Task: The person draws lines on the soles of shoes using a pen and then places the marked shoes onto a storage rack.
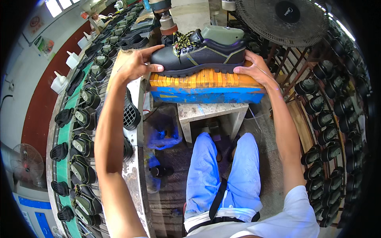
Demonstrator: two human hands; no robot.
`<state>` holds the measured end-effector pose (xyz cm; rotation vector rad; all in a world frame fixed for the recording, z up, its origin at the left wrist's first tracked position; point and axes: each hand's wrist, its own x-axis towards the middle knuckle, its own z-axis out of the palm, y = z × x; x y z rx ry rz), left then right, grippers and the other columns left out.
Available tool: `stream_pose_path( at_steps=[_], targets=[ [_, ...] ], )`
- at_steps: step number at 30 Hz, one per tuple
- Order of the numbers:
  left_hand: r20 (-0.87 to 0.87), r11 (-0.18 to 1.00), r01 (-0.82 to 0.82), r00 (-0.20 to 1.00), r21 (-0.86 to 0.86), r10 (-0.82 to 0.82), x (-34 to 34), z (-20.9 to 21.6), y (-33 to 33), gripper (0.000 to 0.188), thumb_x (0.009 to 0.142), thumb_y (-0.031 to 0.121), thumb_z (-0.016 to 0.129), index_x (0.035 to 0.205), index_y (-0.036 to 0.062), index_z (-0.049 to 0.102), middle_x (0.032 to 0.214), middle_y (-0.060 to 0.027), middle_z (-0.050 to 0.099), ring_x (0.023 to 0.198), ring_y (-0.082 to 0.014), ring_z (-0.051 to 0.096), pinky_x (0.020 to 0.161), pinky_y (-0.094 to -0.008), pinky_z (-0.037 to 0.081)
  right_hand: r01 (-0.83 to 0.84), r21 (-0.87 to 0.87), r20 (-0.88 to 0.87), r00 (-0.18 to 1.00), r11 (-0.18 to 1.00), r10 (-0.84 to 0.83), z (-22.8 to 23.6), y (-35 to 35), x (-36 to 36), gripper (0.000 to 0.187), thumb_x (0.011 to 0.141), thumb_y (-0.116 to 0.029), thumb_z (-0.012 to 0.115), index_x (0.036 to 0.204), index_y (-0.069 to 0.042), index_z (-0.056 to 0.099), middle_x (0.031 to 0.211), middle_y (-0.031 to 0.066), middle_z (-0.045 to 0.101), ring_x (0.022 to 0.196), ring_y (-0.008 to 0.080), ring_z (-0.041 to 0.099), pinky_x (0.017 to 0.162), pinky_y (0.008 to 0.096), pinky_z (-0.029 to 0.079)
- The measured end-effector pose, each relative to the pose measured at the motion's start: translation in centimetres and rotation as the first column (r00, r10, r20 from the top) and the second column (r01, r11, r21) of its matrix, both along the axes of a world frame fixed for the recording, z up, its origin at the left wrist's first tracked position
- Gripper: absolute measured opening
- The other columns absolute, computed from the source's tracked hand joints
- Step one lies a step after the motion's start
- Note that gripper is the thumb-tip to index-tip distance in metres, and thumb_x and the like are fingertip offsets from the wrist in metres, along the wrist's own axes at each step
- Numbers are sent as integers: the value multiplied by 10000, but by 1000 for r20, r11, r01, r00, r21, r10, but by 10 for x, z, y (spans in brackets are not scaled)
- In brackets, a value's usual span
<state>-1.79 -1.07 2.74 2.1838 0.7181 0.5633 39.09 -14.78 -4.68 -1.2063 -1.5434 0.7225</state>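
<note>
A black work shoe (210, 56) with yellow stitching and black-and-yellow laces lies sideways before me, its toe to the left. A grey-green shoe last (223, 35) sticks up out of its opening. Its thick black sole rests on the ribbed orange pad (186, 79) of a blue block (206, 95). Around the toe, my left hand (137, 65) is closed, thumb low by the sole and fingers stretched along the upper. At the heel, my right hand (256, 68) grips the back end, its thumb against the sole edge.
To the left runs a green conveyor (62, 168) with lasted shoes and soles, beside a worn bench edge (135, 178). A machine head (168, 23) stands behind the shoe. A large fan (283, 20) and racks of shoes (325, 119) fill the right. A plastic-lined bin (162, 133) sits below.
</note>
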Motion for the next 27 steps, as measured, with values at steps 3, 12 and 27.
stream_pose_path(
  at_steps=[3, 12, 27],
  targets=[
    [-168, 975, -48, 982, 216, 86, 9, 3, -11, 884, 839, 265, 892, 1589, 82, 463, 1377, -99, 686, 1190, -190, 655, 1015, -345, 541, 30, 9, -13, 999, 1000, -30, -6, -5, 5, 773, 747, -171, 933, 1420, 10, 598, 1318, 120, 703, 1206, 192, 642, 1098, 347, 476],
    [316, 969, 49, 948, -243, 31, 20, -38, 5, 803, 890, 84, 827, 1589, 30, 436, 1437, -107, 611, 1283, -187, 588, 1122, -310, 459, 39, 93, 1, 999, 995, -40, -9, -6, 5, 794, 835, -209, 896, 1502, 11, 525, 1413, 123, 651, 1306, 212, 590, 1158, 355, 423],
    [340, 976, -9, 936, -219, 85, 8, -55, 15, 823, 833, 205, 883, 1553, 54, 514, 1341, -94, 684, 1222, -184, 634, 1112, -323, 449, 11, 25, -52, 999, 1000, -10, -4, -13, 0, 634, 957, -313, 795, 1451, 18, 575, 1378, 122, 672, 1274, 196, 612, 1143, 374, 449]
  ],
)
